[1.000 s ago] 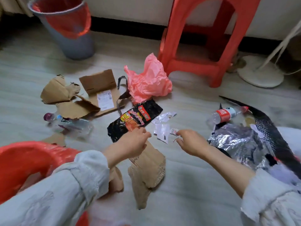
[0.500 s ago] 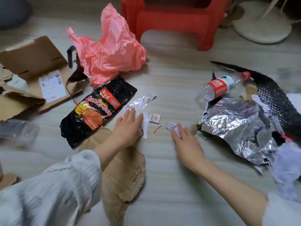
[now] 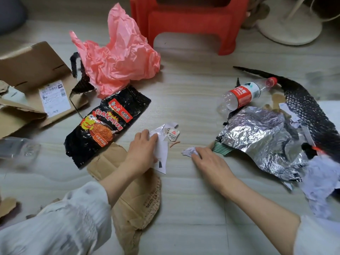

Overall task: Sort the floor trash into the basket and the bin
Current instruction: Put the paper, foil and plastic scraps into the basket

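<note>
— What's on the floor (image 3: pixel 193 85)?

— Big stuff first: box (image 3: pixel 33 80), pink bag (image 3: pixel 119 57), foil (image 3: pixel 261 137), noodle pack (image 3: pixel 103 126), bottle (image 3: pixel 241 94). No basket or bin in my view.

— And your hands?

— My left hand (image 3: pixel 141 150) lies on a paper scrap (image 3: pixel 161 153), fingers straight, I think to slide it in. My right hand (image 3: pixel 211 162) touches a paper ball (image 3: pixel 189 150), fingers apart, about to grab.
</note>
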Demonstrator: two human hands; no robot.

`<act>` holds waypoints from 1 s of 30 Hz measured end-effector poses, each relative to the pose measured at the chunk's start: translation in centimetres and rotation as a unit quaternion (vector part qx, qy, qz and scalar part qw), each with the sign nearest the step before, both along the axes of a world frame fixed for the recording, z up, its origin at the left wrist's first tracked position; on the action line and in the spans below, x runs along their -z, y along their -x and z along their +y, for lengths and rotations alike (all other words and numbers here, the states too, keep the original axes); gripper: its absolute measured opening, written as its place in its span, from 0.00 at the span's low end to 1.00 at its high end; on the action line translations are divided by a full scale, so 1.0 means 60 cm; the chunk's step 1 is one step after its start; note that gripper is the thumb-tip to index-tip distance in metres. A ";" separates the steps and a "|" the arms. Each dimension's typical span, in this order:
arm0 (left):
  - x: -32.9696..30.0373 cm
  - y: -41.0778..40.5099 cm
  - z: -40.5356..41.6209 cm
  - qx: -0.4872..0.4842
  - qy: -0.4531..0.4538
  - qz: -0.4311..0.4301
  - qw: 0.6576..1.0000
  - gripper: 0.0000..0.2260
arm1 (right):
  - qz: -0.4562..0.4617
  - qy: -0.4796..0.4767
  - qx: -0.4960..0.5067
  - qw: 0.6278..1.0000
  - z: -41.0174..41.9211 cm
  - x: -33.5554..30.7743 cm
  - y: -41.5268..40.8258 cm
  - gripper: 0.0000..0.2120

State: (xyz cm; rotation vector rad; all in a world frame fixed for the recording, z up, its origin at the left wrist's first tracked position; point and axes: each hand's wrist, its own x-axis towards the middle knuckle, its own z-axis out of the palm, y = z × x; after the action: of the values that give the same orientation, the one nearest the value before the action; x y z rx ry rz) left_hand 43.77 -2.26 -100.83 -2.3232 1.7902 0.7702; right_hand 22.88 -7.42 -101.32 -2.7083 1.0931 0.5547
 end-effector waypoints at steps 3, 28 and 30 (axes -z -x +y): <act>-0.001 0.006 0.005 -0.004 0.037 -0.001 0.999 0.24 | -0.037 0.060 -0.056 0.996 -0.007 -0.016 -0.011 0.06; 0.011 -0.008 0.021 -0.216 0.070 0.153 0.962 0.15 | -0.056 -0.018 -0.057 0.997 -0.062 -0.014 -0.133 0.04; 0.012 -0.008 0.023 -0.210 0.072 0.154 0.963 0.14 | -0.058 0.014 -0.076 0.995 -0.054 -0.009 -0.128 0.08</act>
State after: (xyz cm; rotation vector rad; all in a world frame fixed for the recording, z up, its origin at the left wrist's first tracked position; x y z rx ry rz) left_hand 44.26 -0.86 -101.53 -2.8663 1.5064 1.1487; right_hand 30.57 -10.67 -100.77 -2.8230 0.8790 0.3999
